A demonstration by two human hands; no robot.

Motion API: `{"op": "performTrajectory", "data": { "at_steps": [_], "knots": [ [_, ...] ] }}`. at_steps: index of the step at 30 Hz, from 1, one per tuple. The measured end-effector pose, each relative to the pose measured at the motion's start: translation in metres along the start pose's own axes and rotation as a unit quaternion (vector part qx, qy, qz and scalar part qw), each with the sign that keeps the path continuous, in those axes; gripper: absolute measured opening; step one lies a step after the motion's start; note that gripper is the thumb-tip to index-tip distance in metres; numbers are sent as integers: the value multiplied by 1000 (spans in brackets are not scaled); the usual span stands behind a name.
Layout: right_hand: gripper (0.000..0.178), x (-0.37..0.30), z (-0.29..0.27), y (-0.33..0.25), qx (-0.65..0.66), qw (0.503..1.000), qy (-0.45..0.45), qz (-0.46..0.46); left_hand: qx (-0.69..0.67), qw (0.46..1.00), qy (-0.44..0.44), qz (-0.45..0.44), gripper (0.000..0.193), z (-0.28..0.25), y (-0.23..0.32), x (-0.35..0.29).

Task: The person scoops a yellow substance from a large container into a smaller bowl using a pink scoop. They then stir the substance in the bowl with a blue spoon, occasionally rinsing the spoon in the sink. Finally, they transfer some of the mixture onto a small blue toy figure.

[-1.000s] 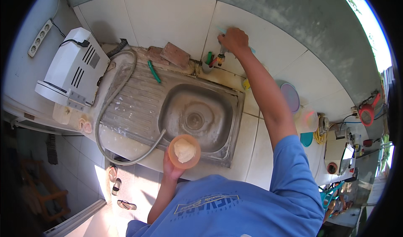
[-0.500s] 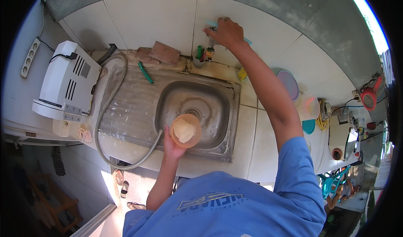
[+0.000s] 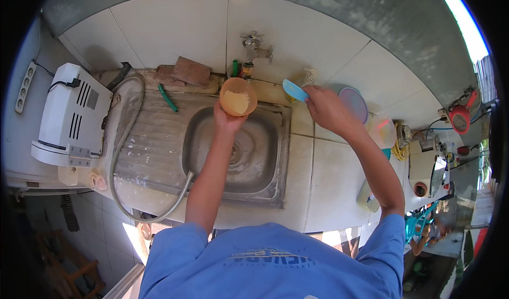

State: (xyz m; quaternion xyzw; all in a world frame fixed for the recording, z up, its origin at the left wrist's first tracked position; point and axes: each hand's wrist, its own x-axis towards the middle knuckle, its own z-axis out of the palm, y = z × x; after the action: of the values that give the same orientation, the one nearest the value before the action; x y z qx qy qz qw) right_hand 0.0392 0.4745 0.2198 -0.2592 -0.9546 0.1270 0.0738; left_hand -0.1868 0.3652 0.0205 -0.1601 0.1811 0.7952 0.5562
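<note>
My left hand (image 3: 229,121) is closed round the lower side of an orange bowl (image 3: 247,87), raised over the back edge of the steel sink (image 3: 254,185). A pale, flour-like mass (image 3: 236,103) lies inside; its exact kind does not show. Just behind the bowl, a metal tap (image 3: 252,49) stands out from the tiled wall, its outlet partly hidden. I cannot see whether water runs. To the right of the sink, my right hand (image 3: 327,108) grips a light blue spatula (image 3: 296,90), its broad end pointing left toward the bowl.
A clear hose (image 3: 123,145) curves across the drainboard into the sink's left side. Brick pieces (image 3: 192,72) and a green tube piece (image 3: 168,97) lie behind it. At left stands a white appliance (image 3: 71,113). Right of my right hand are a purple-lidded container (image 3: 354,102) and other tubs.
My right hand has left the tap and come down to the right with the spatula. My left hand has lifted the bowl from over the basin's near side to the tap.
</note>
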Motion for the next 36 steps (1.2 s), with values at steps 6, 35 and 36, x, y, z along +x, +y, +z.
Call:
{"op": "performTrajectory", "data": {
  "at_steps": [6,35,36],
  "knots": [
    [28,-46,-18,-7,72,986,-102,113,-52,999,-6,-4,57,4,-2,33],
    [5,-41,128,-34,-15,982,-185,-31,-34,997,-43,-62,50,-80,-72,-63],
    [6,-43,133,-37,8,987,-151,-50,-36,997,-30,-64,50,-83,-77,-61]
  ]
}}
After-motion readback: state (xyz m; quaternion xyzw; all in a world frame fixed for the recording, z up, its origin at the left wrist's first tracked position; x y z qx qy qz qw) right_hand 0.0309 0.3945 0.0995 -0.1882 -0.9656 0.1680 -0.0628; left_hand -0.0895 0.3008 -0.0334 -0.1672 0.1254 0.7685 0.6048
